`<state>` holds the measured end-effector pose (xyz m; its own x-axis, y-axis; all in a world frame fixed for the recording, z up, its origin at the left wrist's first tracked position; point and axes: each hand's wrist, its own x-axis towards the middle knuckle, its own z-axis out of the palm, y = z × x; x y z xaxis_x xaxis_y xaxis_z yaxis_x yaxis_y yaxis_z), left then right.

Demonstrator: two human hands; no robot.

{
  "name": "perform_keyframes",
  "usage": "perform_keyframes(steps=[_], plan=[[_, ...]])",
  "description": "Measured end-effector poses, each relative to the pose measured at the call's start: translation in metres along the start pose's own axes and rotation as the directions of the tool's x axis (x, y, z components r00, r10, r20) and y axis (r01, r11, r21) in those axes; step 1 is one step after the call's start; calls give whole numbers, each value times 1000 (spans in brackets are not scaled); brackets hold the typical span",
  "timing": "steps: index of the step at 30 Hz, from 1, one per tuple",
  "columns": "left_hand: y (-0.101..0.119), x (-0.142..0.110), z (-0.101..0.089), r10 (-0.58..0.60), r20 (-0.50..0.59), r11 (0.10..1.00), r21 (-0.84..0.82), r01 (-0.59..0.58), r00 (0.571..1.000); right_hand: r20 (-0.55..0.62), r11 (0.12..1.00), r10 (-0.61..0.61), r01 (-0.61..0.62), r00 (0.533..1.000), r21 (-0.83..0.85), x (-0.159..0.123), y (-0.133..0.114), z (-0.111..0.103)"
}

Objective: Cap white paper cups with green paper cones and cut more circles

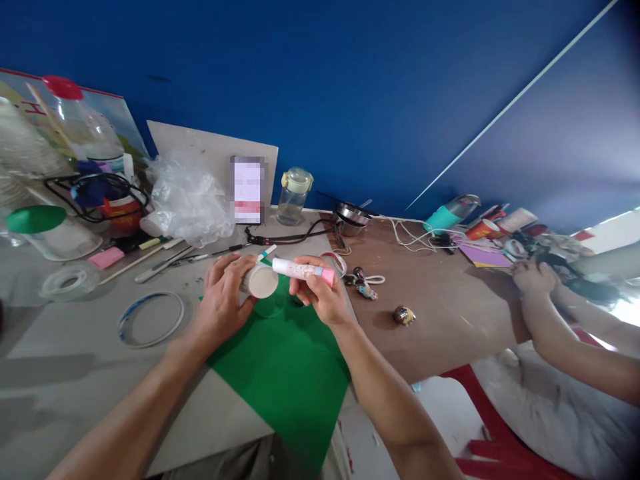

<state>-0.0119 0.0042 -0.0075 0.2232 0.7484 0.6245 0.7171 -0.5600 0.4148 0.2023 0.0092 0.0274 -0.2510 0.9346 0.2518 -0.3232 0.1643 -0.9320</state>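
My left hand [223, 293] grips a short cream-white cylinder [261, 280], perhaps a card tube, with its round end facing the camera. My right hand [320, 293] holds a pink and white patterned glue stick [303, 270] between fingers and thumb. The stick lies almost level, with its white end over the top of the cylinder. Both hands are above a sheet of green paper [285, 380], which lies on a grey board [75, 373]. Whether the stick touches the cylinder is hard to tell.
A thin card ring [150, 320] and a tape roll [67, 280] lie left of my hands, with a crumpled plastic bag [190, 200] and a glass jar [295, 197] behind. A co-worker's hand [535, 277] rests at the far right of the brown table [450, 327].
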Motion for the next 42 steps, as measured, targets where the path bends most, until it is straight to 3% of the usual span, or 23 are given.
perform_keyframes(steps=[6, 14, 19, 24, 30, 37, 42], plan=[[-1, 4, -4, -139, -64, 990, 13, 140, 988, 30, 1000, 20, -20, 999, -6, -3, 0, 4], [-2, 4, -5, -209, -121, 972, 79, 219, 970, 109, 993, 19, -6, 994, -118, -12, 4, 16], [-2, 1, -3, -183, -64, 977, 98, 188, 981, 168, 970, -20, 60, 986, -235, -16, -2, 22], [1, -3, -6, -111, 33, 985, 137, 105, 993, 139, 954, -61, 99, 988, -284, -15, -9, 22], [6, -2, -9, -84, 57, 979, 189, 72, 995, 77, 931, -70, 93, 995, -354, -13, -11, 18], [2, -3, -10, -81, 48, 988, 132, 74, 996, -45, 954, 15, -28, 999, -299, -3, -11, 5], [-5, 2, -10, -141, -73, 989, 36, 144, 987, -2, 972, 172, -170, 985, -159, 0, -6, -2]])
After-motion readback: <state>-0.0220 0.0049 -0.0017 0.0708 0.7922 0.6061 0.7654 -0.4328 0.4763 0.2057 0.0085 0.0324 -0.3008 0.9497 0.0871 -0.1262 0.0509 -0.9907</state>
